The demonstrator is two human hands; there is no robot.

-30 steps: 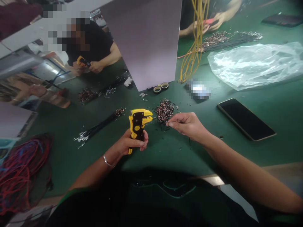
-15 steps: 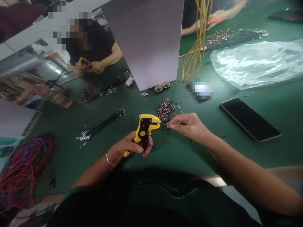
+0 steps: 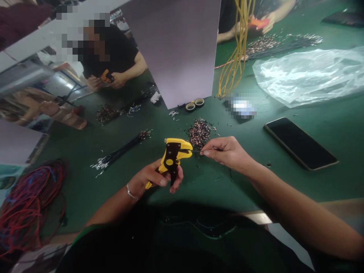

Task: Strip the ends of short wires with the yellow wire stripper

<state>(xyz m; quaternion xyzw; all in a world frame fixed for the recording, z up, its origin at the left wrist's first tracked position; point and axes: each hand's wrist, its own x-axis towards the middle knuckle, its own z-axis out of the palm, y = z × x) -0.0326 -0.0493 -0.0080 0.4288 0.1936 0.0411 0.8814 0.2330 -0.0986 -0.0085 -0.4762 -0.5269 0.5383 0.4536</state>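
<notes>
My left hand (image 3: 159,176) is wrapped round the handles of a yellow and black wire stripper (image 3: 171,154), whose jaws point right. Between finger and thumb, my right hand (image 3: 223,153) pinches a thin dark wire (image 3: 196,151). The wire's free end reaches the tool's jaw tips; how far it sits inside cannot be made out. Just beyond the jaws lies a pile of short copper-and-black clippings (image 3: 199,132). A bundle of black wires (image 3: 122,151) with bared ends rests on the green table (image 3: 210,189), left of the tool.
Tape rolls (image 3: 190,107) stand by a grey panel (image 3: 182,53). A phone (image 3: 301,143) lies at right, near a clear plastic bag (image 3: 309,77). Yellow wires (image 3: 236,64) hang at the back; red and blue wires (image 3: 34,204) pile at left. Co-workers (image 3: 113,57) sit across, one holding a similar tool.
The wire stripper's jaws have gone from apart to nearly together by the wire, and its handles now stand further apart. The tool has shifted slightly left; my right hand has barely moved.
</notes>
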